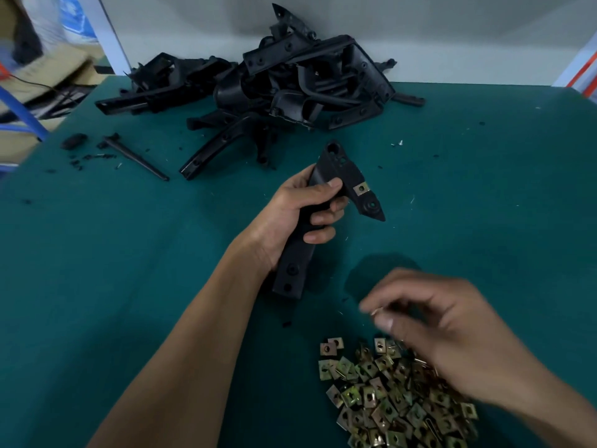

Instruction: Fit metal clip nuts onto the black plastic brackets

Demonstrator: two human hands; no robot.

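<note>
**Around the green bench**

A bench (113,253) covered in dark green cloth fills most of the view. Near its far left edge lies a small black lump (74,140), and just beside it a thin black rod (137,158) rests at a slant, with black crumbs (87,156) scattered around its near end. A small pale screw (398,143) lies alone farther right on the cloth. Behind the bench stands a pale wall (420,21). Off the left edge, blurred cardboard boxes (48,72) sit beside a blue bar (24,113). An orange strip (581,72) shows at the far right.
</note>
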